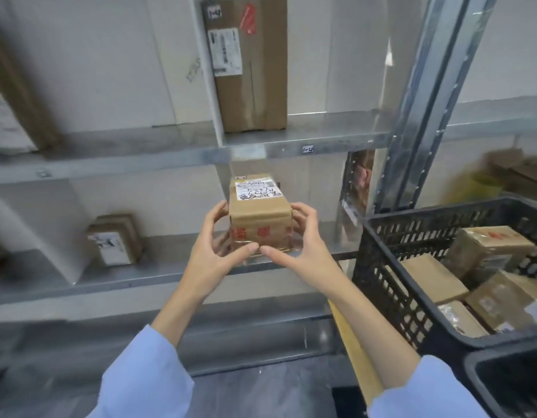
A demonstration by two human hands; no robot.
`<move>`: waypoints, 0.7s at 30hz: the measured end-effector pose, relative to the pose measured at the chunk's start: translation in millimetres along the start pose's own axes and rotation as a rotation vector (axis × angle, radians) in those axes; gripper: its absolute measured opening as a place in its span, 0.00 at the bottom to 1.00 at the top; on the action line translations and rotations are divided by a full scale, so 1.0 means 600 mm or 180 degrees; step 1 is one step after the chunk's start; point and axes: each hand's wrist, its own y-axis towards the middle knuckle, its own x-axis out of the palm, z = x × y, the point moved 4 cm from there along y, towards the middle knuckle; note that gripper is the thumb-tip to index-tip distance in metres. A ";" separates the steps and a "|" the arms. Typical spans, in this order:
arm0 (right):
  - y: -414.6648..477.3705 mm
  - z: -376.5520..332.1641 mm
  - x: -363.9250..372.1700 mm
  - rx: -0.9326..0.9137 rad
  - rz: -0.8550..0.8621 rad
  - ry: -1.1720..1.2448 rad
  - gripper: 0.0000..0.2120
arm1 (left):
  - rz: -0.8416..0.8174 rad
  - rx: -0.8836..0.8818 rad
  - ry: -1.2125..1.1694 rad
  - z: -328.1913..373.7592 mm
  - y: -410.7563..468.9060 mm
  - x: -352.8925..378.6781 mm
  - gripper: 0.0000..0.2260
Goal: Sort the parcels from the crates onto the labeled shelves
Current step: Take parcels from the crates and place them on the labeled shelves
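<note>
A small brown cardboard parcel (pixel 258 215) with a white handwritten label on top and red print on its front is held at the front edge of the middle metal shelf (pixel 158 273). My left hand (pixel 214 251) grips its left side and lower front. My right hand (pixel 297 245) grips its right side, thumb under the front. Both thumbs nearly touch below the parcel. To the right, a black slotted crate (pixel 391 285) holds several brown parcels (pixel 490 245).
A tall brown box (pixel 252 67) stands on the upper shelf, above a small shelf label (pixel 308 149). A flat parcel (pixel 114 239) lies on the middle shelf at left. A metal upright (pixel 418 101) rises at right. A second black crate (pixel 508 384) sits at lower right.
</note>
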 end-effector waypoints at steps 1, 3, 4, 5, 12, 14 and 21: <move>0.004 -0.008 0.018 -0.0029 -0.0050 0.0045 0.38 | 0.0098 -0.0023 0.0009 0.002 -0.007 -0.020 0.39; 0.010 -0.025 0.056 -0.0106 -0.0157 0.0098 0.39 | 0.0284 -0.0037 0.0071 0.009 -0.023 -0.058 0.39; 0.013 -0.032 0.077 -0.0128 -0.0233 0.0133 0.41 | 0.0365 -0.0017 0.0122 0.013 -0.031 -0.078 0.38; 0.015 -0.039 0.098 -0.0134 -0.0319 0.0160 0.44 | 0.0442 0.0017 0.0185 0.018 -0.040 -0.097 0.37; 0.005 -0.096 0.249 -0.0286 -0.0866 0.0145 0.50 | 0.0774 -0.0008 0.0321 0.035 -0.113 -0.242 0.36; -0.002 -0.108 0.290 -0.0301 -0.0981 0.0225 0.50 | 0.0839 -0.0051 0.0365 0.035 -0.142 -0.283 0.35; -0.030 -0.155 0.427 -0.0103 -0.1366 0.0440 0.41 | 0.1060 -0.0180 0.0690 0.047 -0.240 -0.415 0.32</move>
